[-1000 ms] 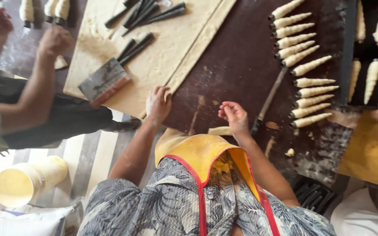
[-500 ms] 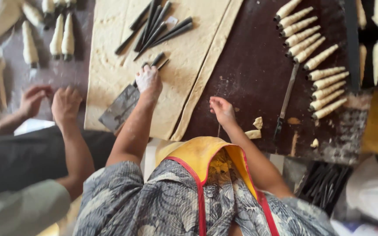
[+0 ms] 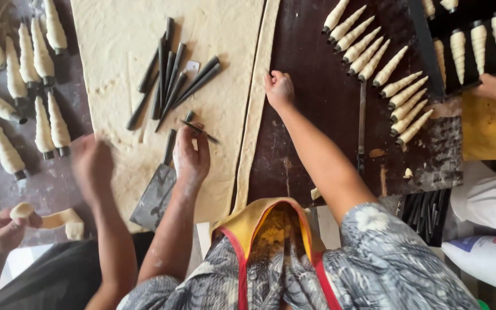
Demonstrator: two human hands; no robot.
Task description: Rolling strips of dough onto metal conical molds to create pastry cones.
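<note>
A wide sheet of rolled dough (image 3: 213,34) lies on the dark worktop, with a narrow cut strip (image 3: 255,123) along its right edge. A pile of thin black metal cones (image 3: 170,74) rests on the sheet. My left hand (image 3: 190,155) sits just below the pile, its fingers pinched on one thin black cone (image 3: 201,131). My right hand (image 3: 279,89) is stretched further out, with its fingertips on the right edge of the dough strip. A metal scraper (image 3: 155,196) lies on the sheet beside my left wrist.
Rows of dough-wrapped cones (image 3: 383,69) lie right of my right hand beside a long knife (image 3: 361,123). More fill a black tray (image 3: 472,37), where another person's hand (image 3: 492,86) rests. At left a co-worker's hands (image 3: 4,227) hold dough, near more wrapped cones (image 3: 41,115).
My left hand has slid from the scraper to the cone pile and closed on one cone. My right hand has reached forward to the dough strip. The co-worker's hands have shifted.
</note>
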